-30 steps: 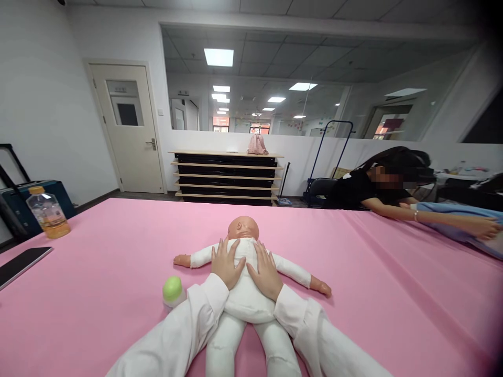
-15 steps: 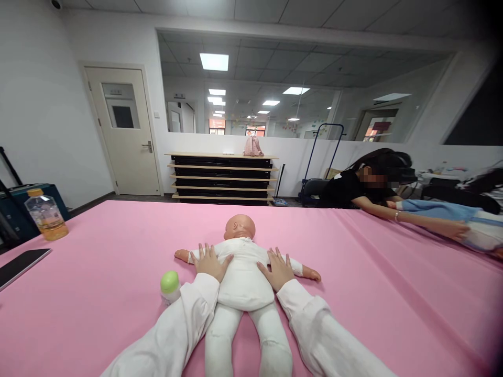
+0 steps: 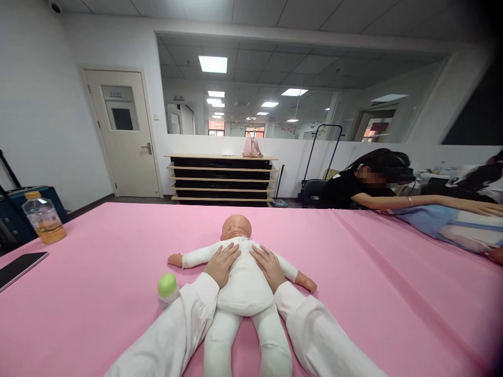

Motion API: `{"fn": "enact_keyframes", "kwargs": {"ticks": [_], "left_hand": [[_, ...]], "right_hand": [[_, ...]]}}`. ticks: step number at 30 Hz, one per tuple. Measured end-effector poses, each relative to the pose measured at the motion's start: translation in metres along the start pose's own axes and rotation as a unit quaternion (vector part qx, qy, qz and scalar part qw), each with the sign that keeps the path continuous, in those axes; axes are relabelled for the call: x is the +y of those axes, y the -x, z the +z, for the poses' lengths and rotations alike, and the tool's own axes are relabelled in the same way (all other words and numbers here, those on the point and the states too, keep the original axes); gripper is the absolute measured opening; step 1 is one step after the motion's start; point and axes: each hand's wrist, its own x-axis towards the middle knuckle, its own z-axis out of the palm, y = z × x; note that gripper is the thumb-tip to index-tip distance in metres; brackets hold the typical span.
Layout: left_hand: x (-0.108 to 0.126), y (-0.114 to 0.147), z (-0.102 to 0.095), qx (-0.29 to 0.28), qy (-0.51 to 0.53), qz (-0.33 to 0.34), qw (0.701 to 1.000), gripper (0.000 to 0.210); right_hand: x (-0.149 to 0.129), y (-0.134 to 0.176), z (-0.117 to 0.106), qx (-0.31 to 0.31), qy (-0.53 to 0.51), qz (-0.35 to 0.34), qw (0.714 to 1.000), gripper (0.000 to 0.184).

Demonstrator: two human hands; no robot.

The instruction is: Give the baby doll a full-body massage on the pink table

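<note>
A baby doll (image 3: pixel 244 283) with a white cloth body lies face down on the pink sheet (image 3: pixel 118 246), its bald head away from me and its arms spread sideways. My left hand (image 3: pixel 222 263) rests flat on the left of its upper back, fingers stretched out and pointing inward. On the right of the back lies my right hand (image 3: pixel 269 265), also flat, fingers extended toward the neck. Neither hand grips anything. Beside my left forearm stands a small bottle with a light green cap (image 3: pixel 167 285), its lower part partly hidden by my sleeve.
At the left edge are a drink bottle (image 3: pixel 45 219) and a dark tablet or phone (image 3: pixel 21 268). On the far right a co-worker (image 3: pixel 369 183) leans over the table, arm across a blue and white cloth-covered form (image 3: pixel 432 220). Shelves (image 3: pixel 222 180) stand behind.
Both my hands have slid inward from the doll's sides and shoulders onto its upper back. The doll's arms have shifted slightly. The co-worker's arm has reached further right.
</note>
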Motion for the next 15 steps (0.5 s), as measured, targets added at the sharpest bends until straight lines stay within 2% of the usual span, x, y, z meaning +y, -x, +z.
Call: {"fn": "enact_keyframes", "kwargs": {"ticks": [2, 6, 10, 15], "left_hand": [[-0.003, -0.002, 0.001, -0.016, 0.015, -0.001, 1.000, 0.055], [-0.007, -0.003, 0.006, -0.022, 0.013, -0.146, 0.989, 0.050], [-0.009, -0.001, 0.008, -0.023, -0.046, -0.253, 0.966, 0.055], [-0.009, 0.008, 0.004, -0.027, -0.117, -0.361, 0.925, 0.073]], "right_hand": [[0.003, -0.002, -0.001, -0.042, 0.017, -0.001, 0.999, 0.042], [0.005, -0.002, -0.001, -0.081, 0.053, 0.026, 0.995, 0.045], [0.005, 0.001, 0.000, -0.077, 0.083, 0.069, 0.991, 0.046], [0.013, 0.012, 0.002, -0.047, 0.125, 0.164, 0.977, 0.052]]}}
